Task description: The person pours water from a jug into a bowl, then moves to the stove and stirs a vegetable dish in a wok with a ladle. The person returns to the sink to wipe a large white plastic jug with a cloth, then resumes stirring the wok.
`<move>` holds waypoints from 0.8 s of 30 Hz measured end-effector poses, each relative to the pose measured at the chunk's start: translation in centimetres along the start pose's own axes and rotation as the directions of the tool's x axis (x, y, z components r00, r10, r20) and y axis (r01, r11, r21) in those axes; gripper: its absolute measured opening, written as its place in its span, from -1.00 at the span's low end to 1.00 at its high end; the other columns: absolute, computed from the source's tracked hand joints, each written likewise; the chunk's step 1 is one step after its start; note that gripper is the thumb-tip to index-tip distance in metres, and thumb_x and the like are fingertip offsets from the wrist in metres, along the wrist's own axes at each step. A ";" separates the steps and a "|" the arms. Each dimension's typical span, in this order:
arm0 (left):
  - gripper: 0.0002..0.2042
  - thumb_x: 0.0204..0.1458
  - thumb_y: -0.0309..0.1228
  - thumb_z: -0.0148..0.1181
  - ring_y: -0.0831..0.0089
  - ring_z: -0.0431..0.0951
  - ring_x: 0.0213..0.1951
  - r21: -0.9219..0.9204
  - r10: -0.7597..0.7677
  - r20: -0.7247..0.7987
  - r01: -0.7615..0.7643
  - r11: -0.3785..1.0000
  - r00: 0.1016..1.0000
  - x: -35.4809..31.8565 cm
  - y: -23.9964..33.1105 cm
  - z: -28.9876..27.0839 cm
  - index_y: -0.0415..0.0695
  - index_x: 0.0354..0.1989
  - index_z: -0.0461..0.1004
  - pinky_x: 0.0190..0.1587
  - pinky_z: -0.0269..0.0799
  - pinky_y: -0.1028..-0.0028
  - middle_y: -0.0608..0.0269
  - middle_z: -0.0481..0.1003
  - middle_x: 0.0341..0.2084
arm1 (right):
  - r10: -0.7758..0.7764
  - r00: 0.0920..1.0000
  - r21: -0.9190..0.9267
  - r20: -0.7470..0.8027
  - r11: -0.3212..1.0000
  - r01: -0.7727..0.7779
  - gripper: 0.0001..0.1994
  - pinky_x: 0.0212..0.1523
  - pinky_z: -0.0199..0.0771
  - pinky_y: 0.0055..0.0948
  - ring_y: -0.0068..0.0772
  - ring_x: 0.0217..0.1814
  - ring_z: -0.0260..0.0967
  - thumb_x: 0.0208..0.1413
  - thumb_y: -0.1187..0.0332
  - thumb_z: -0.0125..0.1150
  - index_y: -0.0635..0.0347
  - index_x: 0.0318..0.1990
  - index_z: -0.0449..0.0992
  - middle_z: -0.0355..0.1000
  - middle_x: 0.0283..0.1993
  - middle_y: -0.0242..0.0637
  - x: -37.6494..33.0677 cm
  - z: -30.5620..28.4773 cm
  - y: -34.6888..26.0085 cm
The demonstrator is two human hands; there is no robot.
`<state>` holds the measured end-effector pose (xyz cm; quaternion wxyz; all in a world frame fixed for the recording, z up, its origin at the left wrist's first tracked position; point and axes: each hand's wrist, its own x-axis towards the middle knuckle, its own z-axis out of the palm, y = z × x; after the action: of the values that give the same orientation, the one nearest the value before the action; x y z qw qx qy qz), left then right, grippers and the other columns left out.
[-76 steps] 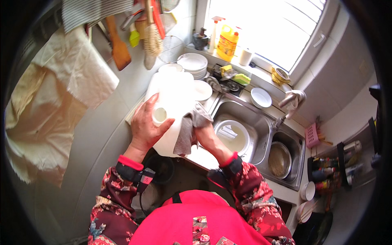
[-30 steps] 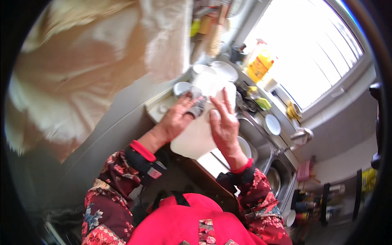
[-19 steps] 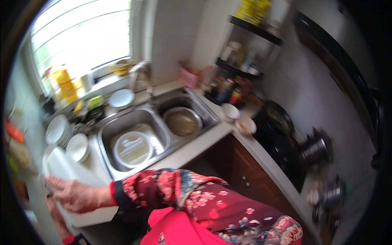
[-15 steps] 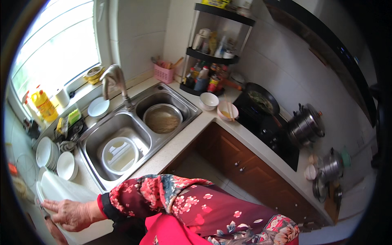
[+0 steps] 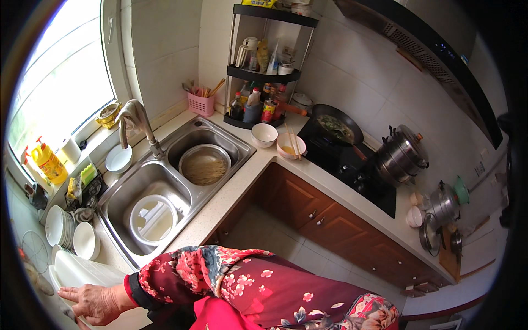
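Your view has swung right, from the white plastic container (image 5: 82, 270) to the double sink (image 5: 176, 181) and stove, so you work unseen. Your right hand (image 5: 94, 302) stays flat on the container at the table's left end, fingers spread; your left hand is out of view

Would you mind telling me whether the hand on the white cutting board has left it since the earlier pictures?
No. The hand rests on the white cutting board, left of the sink, as half a second ago; only the camera swung.
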<state>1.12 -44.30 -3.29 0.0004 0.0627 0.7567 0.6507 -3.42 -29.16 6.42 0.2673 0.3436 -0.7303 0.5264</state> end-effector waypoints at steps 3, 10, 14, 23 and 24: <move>-0.68 0.26 -0.34 -0.10 0.27 0.46 -0.10 -0.044 -0.056 -0.049 0.054 0.998 0.997 -2.1 -0.8 -1.3 -0.24 0.10 0.32 -0.12 0.41 0.40 0.01 0.43 -0.03 | -0.046 0.999 -0.026 0.009 0.999 0.047 -0.80 0.31 0.22 -0.12 0.32 0.41 0.02 -0.11 0.42 0.08 0.30 -0.33 0.55 0.03 0.31 0.47 0.1 1.0 0.6; -0.71 0.26 -0.35 -0.09 0.28 0.55 -0.22 -0.119 -0.128 -0.039 0.122 0.985 0.991 -4.0 -2.1 -2.6 -0.25 0.04 0.36 -0.25 0.55 0.42 0.01 0.50 -0.12 | -0.077 0.997 -0.075 -0.026 0.994 0.075 -0.86 0.25 0.29 -0.10 0.34 0.41 0.00 -0.14 0.44 0.10 0.35 -0.48 0.51 0.02 0.31 0.49 0.1 1.3 1.0; -0.72 0.26 -0.35 -0.09 0.28 0.58 -0.26 -0.141 -0.161 -0.081 0.149 0.979 0.984 -5.2 -2.7 -3.3 -0.26 0.02 0.37 -0.30 0.60 0.43 0.01 0.52 -0.15 | -0.037 0.999 -0.021 -0.021 0.999 0.037 -0.82 0.32 0.21 -0.09 0.36 0.39 0.01 -0.17 0.42 0.11 0.32 -0.42 0.55 0.03 0.31 0.48 -0.1 1.8 1.1; -0.70 0.26 -0.34 -0.09 0.29 0.54 -0.18 -0.142 -0.185 -0.092 0.171 0.975 0.978 -4.5 -3.4 -1.4 -0.26 0.06 0.35 -0.20 0.54 0.40 0.04 0.50 -0.10 | -0.060 0.997 -0.028 -0.041 0.998 0.059 -0.82 0.33 0.19 -0.08 0.38 0.39 0.01 -0.17 0.41 0.12 0.33 -0.41 0.54 0.03 0.30 0.48 0.0 1.9 1.7; -0.69 0.26 -0.33 -0.09 0.30 0.54 -0.18 -0.142 -0.186 -0.086 0.173 0.975 0.979 -4.2 -3.3 -1.3 -0.26 0.07 0.34 -0.19 0.53 0.40 0.04 0.49 -0.10 | -0.059 0.997 -0.035 -0.042 0.998 0.057 -0.82 0.33 0.19 -0.08 0.38 0.39 0.01 -0.17 0.41 0.12 0.33 -0.41 0.54 0.04 0.30 0.48 -0.1 1.6 1.6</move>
<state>4.86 -46.49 -6.71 0.0261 -0.0385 0.7131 0.6995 -4.65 -30.39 4.95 0.3040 0.3485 -0.7229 0.5134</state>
